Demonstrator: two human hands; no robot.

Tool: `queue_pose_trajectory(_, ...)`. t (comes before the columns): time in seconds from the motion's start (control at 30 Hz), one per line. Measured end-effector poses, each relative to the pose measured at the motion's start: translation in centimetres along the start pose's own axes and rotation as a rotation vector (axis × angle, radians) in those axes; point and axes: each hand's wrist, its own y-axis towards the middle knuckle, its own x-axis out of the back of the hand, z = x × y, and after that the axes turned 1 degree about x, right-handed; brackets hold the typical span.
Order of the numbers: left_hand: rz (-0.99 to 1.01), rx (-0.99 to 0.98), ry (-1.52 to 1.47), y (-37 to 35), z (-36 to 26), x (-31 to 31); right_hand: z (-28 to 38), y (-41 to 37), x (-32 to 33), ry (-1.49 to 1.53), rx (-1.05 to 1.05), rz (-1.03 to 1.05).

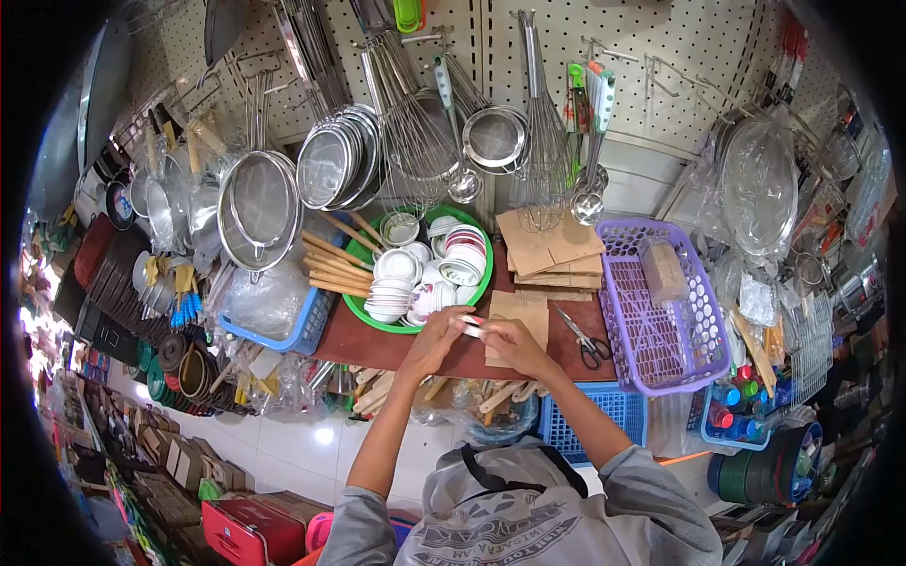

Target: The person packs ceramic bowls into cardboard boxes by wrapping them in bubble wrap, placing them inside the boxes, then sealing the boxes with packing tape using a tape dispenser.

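Left hand (pixel 436 338) and right hand (pixel 514 344) pinch a small white piece (pixel 474 329), its length lying sideways between them.

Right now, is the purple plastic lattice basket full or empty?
Nearly empty: purple plastic basket holds one tan wrapped packet; bare lattice floor shows elsewhere.

Premises: a kitchenware shop. A pegboard (pixel 651 57) wall carries whisks (pixel 415 141), sieves (pixel 260 203) and ladles (pixel 587 203) in multiples. A basin (pixel 359 307) of stacked bowls (pixel 396 267) (many alike) and baskets (pixel 661 340) of stock crowd the worktop (pixel 377 344). Boxes (pixel 189 462) line the floor (pixel 311 453).
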Motion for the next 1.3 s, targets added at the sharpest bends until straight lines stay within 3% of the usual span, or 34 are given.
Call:
queue_pose_trajectory(0.13,0.045,0.076,-0.004,0.7,-0.3,0.6,1.2,1.7,-1.0,-0.212,-0.014,-0.11)
queue_pose_trajectory(0.23,0.029,0.071,-0.063,1.5,0.4,0.7,-0.4,2.5,-2.0,-0.062,-0.015,-0.176)
queue_pose_trajectory(0.37,-0.117,-0.078,-0.113,2.4,3.5,0.2,-1.3,2.9,-1.9,0.039,-0.067,-0.062)
queue_pose_trajectory(0.47,-0.074,-0.03,-0.227,2.4,5.6,0.1,-1.2,2.8,-1.9,0.152,-0.089,0.028)
queue_pose_trajectory(0.5,0.008,0.066,-0.403,2.5,5.8,0.2,-1.4,2.9,-2.0,0.185,-0.065,0.036)
queue_pose_trajectory(0.6,0.06,0.038,-0.385,2.6,6.1,1.3,-1.0,2.8,-2.2,0.127,-0.055,0.049)
queue_pose_trajectory(0.7,-0.037,-0.13,-0.239,2.1,4.6,1.0,-0.1,2.9,-2.9,0.035,-0.139,0.025)
queue_pose_trajectory(0.8,-0.07,-0.132,-0.222,2.2,5.4,1.3,-0.2,3.2,-3.4,0.056,-0.125,0.018)
queue_pose_trajectory(1.0,0.024,0.061,-0.51,2.2,5.7,2.0,0.4,2.6,-4.4,0.122,-0.03,0.016)
queue_pose_trajectory(1.1,0.043,-0.036,-0.465,2.4,6.1,1.9,1.2,2.2,-5.0,0.07,-0.11,-0.02)
queue_pose_trajectory(1.2,0.035,-0.124,-0.041,1.4,4.1,2.3,1.6,2.1,-5.5,0.057,-0.181,-0.077)
queue_pose_trajectory(1.3,0.09,-0.016,-0.276,1.6,4.4,2.4,1.7,2.2,-5.9,0.099,-0.143,-0.108)
